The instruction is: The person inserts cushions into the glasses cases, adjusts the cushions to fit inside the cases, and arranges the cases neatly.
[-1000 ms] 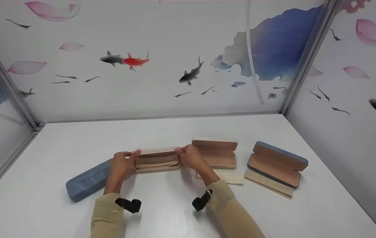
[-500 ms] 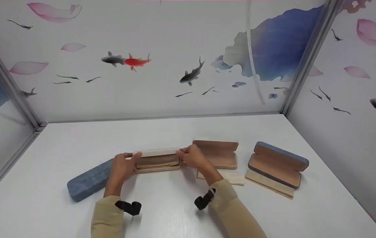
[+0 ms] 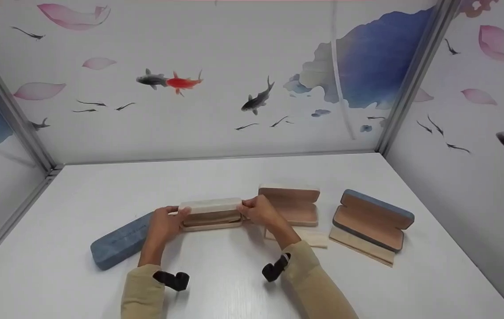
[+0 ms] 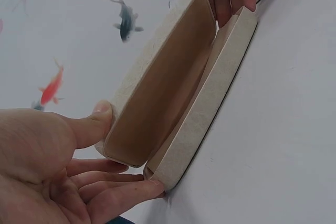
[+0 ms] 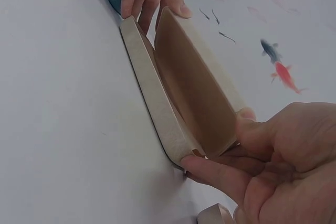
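A cream glasses case (image 3: 211,205) with a tan lining stands partly open between the two hands, its lid tilted over the base. In the head view a folded beige cloth (image 3: 216,219) shows inside it. My left hand (image 3: 164,225) grips the left end, thumb on the lid and fingers along the base. At the opposite end my right hand (image 3: 261,211) holds it the same way. Both wrist views look into the gap between lid (image 4: 157,85) and base (image 5: 157,98). A closed blue glasses case (image 3: 119,243) lies by the left forearm, partly hidden behind it.
Right of the hands, an open cream glasses case (image 3: 294,214) has a pale folded cloth (image 3: 314,238) in front, partly behind the right wrist. Farther right sits an open blue glasses case (image 3: 369,223) beside a beige folded cloth (image 3: 361,248). Printed panels wall the white table (image 3: 229,288).
The cream case's lid has swung down toward the base, so less of the cloth inside shows. Both hands have stayed at its ends; the other cases have not moved.
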A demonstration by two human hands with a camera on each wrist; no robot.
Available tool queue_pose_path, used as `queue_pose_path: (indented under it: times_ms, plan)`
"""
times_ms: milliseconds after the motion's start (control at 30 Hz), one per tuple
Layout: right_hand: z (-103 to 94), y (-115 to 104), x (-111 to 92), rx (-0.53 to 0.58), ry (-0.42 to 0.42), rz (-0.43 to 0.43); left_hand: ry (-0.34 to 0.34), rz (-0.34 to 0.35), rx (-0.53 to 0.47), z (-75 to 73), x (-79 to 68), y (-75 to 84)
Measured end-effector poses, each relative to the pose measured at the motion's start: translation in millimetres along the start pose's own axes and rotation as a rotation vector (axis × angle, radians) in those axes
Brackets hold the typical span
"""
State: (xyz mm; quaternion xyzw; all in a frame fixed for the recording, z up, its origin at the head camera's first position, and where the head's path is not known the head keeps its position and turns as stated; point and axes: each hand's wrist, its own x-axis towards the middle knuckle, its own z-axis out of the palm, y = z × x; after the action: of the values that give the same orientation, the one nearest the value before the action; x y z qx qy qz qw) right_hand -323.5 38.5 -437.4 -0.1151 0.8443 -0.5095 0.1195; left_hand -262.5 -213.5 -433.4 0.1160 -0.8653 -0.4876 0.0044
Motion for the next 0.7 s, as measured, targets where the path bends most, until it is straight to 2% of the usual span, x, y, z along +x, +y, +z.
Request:
queue_pose_path:
  times_ms: [300,500,567,700]
  plan:
    - [-0.5,0.3,-1.4,-0.009,0.010,0.075,0.003,-0.009,0.003,-0.1,-0.6,-1.0]
    - [0.1,1.0,-1.4,0.004,0.024,0.078,-0.008,-0.001,0.013,-0.7,-0.4,-2.1]
    - [0.3,2.4,-1.3,0.018,0.020,0.076,-0.010,0.005,0.009,-0.3,0.0,-3.1]
    - [0.7,7.0,-0.2,0.130,-0.025,0.079,-0.014,0.012,-0.024,0.7,0.8,-4.8]
